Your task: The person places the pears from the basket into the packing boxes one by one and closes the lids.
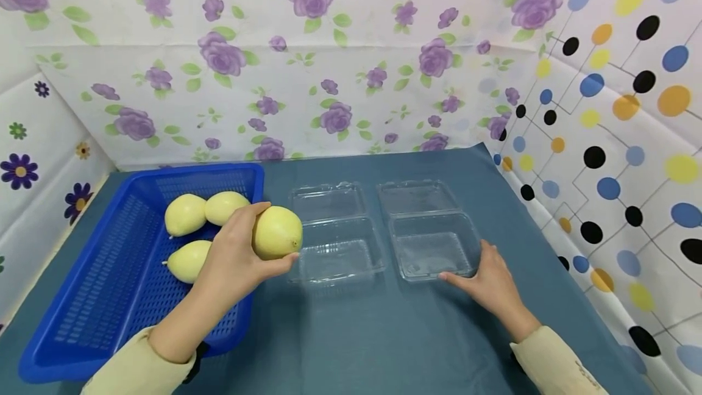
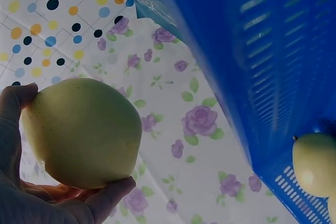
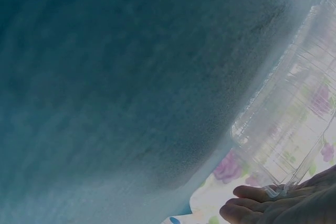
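My left hand (image 1: 241,255) grips a pale yellow pear (image 1: 276,232) above the right rim of a blue basket (image 1: 109,285), close to the left clear clamshell box (image 1: 334,242). In the left wrist view the pear (image 2: 84,132) sits between thumb and fingers of that hand (image 2: 31,192). Three more pears (image 1: 186,214) lie in the basket. My right hand (image 1: 490,282) rests with straight fingers against the front right corner of the right clear clamshell box (image 1: 433,236). The right wrist view shows the fingertips (image 3: 257,203) touching that box's edge (image 3: 294,140).
Both clamshell boxes stand open with their lids laid back on a blue-green tablecloth (image 1: 384,334). Flowered sheets (image 1: 307,78) wall the back and left, and a dotted sheet (image 1: 620,139) walls the right. Another pear (image 2: 315,163) shows inside the basket.
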A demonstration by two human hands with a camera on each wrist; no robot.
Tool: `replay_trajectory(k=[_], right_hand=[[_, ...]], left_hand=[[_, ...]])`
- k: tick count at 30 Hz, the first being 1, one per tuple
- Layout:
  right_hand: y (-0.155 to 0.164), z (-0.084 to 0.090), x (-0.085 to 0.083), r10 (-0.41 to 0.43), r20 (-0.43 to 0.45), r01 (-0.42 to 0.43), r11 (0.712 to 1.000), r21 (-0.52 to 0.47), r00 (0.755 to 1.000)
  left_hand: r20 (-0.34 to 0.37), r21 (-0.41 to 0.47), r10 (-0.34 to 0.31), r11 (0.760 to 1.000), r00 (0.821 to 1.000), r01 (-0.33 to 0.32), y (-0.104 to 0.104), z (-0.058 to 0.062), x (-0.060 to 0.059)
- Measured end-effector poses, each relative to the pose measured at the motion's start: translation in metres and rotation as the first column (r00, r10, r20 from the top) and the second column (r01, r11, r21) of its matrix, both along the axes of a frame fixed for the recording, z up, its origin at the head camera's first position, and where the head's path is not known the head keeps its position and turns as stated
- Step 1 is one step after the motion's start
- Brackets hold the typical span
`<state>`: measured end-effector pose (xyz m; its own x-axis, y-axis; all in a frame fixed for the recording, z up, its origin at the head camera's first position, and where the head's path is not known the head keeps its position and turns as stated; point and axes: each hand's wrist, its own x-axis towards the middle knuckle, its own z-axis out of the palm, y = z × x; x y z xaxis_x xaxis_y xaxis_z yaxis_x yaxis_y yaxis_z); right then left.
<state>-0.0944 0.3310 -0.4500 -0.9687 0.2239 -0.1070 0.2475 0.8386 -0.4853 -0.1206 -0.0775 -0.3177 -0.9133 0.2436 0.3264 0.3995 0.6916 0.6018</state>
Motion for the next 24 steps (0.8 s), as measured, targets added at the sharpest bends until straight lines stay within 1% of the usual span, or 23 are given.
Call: replay_trajectory(k=[7, 14, 24], right_hand=[[0.0, -0.001, 0.0, -0.005, -0.019, 0.005, 1.0, -0.003, 1.0], [-0.001, -0.002, 0.002, 0.0, -0.06, -0.001, 1.0, -0.002, 0.998], [-0.001, -0.001, 0.003, 0.004, -0.072, -0.004, 1.0, -0.007, 0.997]], left_hand=[[-0.041, -0.006, -0.034, 0.999, 0.999, 0.034, 0.012, 0.001, -0.004], [-0.027, -0.015, -0.087, 0.996, 0.996, 0.086, 0.026, 0.005, -0.007], [-0.012, -0.015, -0.153, 0.988, 0.988, 0.153, 0.046, 0.008, -0.012]])
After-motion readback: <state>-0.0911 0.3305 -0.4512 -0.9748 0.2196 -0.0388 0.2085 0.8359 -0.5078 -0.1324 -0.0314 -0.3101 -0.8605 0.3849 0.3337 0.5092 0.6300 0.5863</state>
